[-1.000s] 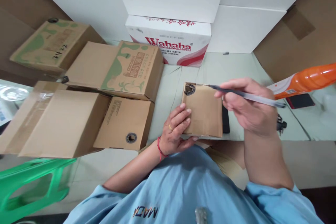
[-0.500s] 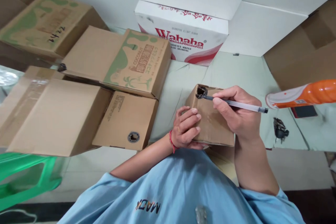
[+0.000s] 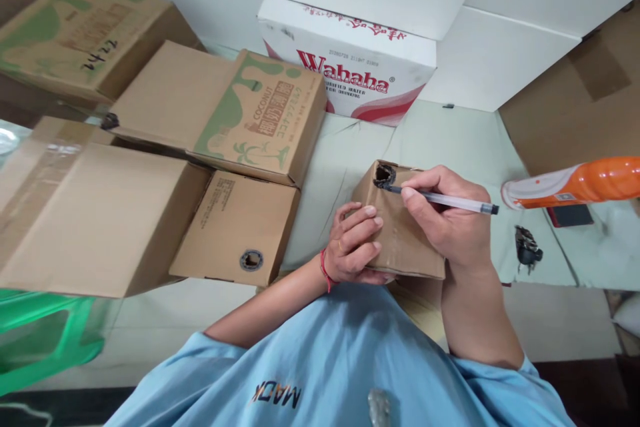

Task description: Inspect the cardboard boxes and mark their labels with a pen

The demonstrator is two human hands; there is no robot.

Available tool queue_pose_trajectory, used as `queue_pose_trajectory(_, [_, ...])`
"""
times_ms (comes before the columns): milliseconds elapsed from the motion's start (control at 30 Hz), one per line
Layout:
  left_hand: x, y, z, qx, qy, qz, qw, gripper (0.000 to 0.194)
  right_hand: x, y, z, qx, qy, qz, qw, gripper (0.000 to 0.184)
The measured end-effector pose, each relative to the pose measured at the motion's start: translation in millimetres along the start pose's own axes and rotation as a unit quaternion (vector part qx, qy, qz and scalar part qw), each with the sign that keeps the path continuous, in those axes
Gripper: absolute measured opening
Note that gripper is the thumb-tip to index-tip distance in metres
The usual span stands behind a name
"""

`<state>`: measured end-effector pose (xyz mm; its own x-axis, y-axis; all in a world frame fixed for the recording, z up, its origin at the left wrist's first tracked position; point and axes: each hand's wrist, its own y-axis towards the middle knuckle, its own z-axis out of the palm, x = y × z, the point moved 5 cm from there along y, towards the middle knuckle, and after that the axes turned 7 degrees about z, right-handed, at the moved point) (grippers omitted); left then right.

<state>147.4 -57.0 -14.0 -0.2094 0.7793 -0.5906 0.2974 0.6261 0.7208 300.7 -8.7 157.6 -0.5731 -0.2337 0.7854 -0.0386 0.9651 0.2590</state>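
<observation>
The pale table [image 3: 425, 137] is the widest thing, and its front edge runs just before the person's body. On its left part, the taped plain carton [image 3: 95, 213] reaches past this front edge, and behind it lies the coconut carton [image 3: 220, 107]. The Wahaha carton [image 3: 350, 67] stands at the back against white panels. Between these cartons and the small brown box [image 3: 397, 233], a strip of table surface shows to the left and behind. The box is near the front edge, turned a little, with its lower side toward the body; I cannot tell if it rests on the table. On the right, apart from it, lies an orange bottle [image 3: 575, 181]. The left hand [image 3: 353, 243] is half curled around the lower left side of the box, fingers on its face, and holds it. The right hand [image 3: 445, 213] comes over the right side, thumb and forefinger pinching a pen [image 3: 460, 202] close to its point, which is directed left, at the lower border of a dark-rimmed hole [image 3: 384, 175].
</observation>
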Motion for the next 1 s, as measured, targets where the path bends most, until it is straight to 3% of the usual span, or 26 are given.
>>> queue_pose_trajectory(167, [-24,19,-16.8,-0.154,0.069,0.179,0.969,0.042,-3,-3,-3,-0.053,-0.019,0.021,0.998,0.013])
queue_pose_trajectory(233, [-29,26,-19.4,-0.172,0.071,0.206,0.961,0.035,-5,-3,-4,-0.073,-0.020,0.024,0.997,0.013])
queue_pose_trajectory(333, [-30,31,-19.6,-0.165,0.082,0.209,0.960,0.033,-8,-4,-5,-0.090,-0.009,0.019,0.996,0.009])
queue_pose_trajectory(600, [-30,31,-19.8,-0.165,0.097,0.210,0.959,0.034,-5,0,0,-0.037,-0.036,-0.004,0.999,0.011])
queue_pose_trajectory(1000, [-31,32,-20.3,-0.168,0.087,0.212,0.959,0.035,-6,-2,-3,-0.080,-0.040,0.028,0.996,0.006])
